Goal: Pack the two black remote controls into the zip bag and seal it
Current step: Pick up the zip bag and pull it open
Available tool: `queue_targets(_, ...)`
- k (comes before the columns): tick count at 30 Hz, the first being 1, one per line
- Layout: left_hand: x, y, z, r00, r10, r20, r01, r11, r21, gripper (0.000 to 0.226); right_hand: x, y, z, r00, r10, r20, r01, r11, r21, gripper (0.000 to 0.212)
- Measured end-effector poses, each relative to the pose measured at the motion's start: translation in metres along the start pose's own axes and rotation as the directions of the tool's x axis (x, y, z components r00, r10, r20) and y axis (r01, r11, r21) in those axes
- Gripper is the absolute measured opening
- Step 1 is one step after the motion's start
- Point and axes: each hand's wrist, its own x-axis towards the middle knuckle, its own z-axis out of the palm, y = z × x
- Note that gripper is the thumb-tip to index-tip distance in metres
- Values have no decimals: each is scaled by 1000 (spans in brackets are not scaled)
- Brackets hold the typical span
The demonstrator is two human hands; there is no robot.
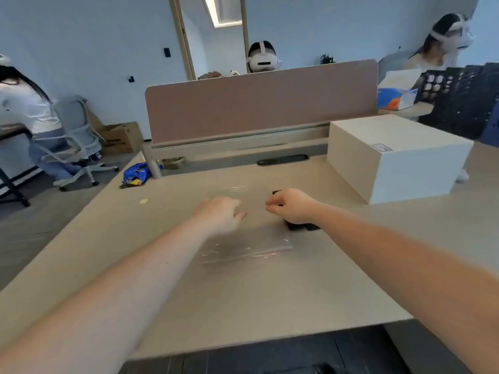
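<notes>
A clear zip bag [243, 245] lies flat on the beige desk [270, 292], its pink-lined seal edge toward me. Black remote controls [302, 227] lie just right of the bag, mostly hidden under my right hand [293, 207]. That hand is curled over them; a black tip shows beyond its knuckles. Whether one or two remotes are gripped I cannot tell. My left hand [220, 214] hovers over the far left part of the bag, fingers loosely bent and apart, holding nothing that I can see.
A white box [397, 157] stands on the desk at the right. A pink divider panel [259, 106] closes the far edge. People with headsets sit behind it and at the left; a blue packet [136, 174] lies on the floor.
</notes>
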Motion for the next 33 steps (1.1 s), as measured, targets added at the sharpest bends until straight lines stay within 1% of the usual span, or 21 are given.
queue_targets(3,-21,1,12,1000,4,-6,-4,1000,6,39,-16,-4,11,1000,-7,19,7,1000,0,38)
queue_targets(6,-35,-4,19,999,-37,22,38,998,-41,36,-24,-11,20,998,-27,57,28,999,-22,39)
queue_targets(8,-39,-6,20,998,-58,11,58,997,-49,36,-26,-14,22,996,-58,61,61,997,-44,39)
queue_targets(11,-44,-6,25,997,-71,15,72,996,-46,34,-33,-22,29,984,-131,121,145,983,-115,44)
queue_targets(15,-44,-11,28,995,-92,30,95,990,-101,31,-31,-35,45,961,-187,204,240,931,-276,49)
queue_targets(16,-44,-13,29,994,-103,44,108,987,-121,29,-29,-37,49,955,-191,225,258,912,-319,48)
queue_targets(19,-48,-16,37,991,-84,100,99,982,-159,25,-27,-40,61,938,-203,281,320,822,-472,33)
queue_targets(22,-51,-21,45,990,-72,120,92,982,-167,24,-25,-39,69,941,-212,263,327,763,-558,28)
queue_targets(24,-52,-24,47,992,-89,89,107,972,-211,24,-23,-38,72,949,-208,238,310,756,-576,25)
queue_targets(25,-52,-25,47,994,-104,45,111,969,-221,23,-21,-39,73,955,-202,219,293,766,-572,25)
queue_targets(27,-53,-25,43,980,-159,-118,130,967,-220,22,-18,-39,73,974,-170,149,223,836,-502,25)
queue_targets(28,-54,-25,41,958,-202,-203,151,959,-240,30,-16,-39,72,986,-135,101,166,890,-425,26)
queue_targets(29,-56,-24,37,932,-256,-258,181,942,-281,41,-14,-38,70,994,-99,47,109,939,-326,25)
queue_targets(30,-58,-22,34,913,-311,-263,216,917,-334,51,-12,-37,68,998,-62,-7,59,974,-218,24)
queue_targets(31,-58,-21,32,910,-349,-221,247,888,-387,57,-11,-37,65,998,-26,-59,19,994,-108,21)
queue_targets(33,-55,-15,33,925,-375,-62,298,817,-494,60,-10,-37,61,990,46,-136,-34,996,86,16)
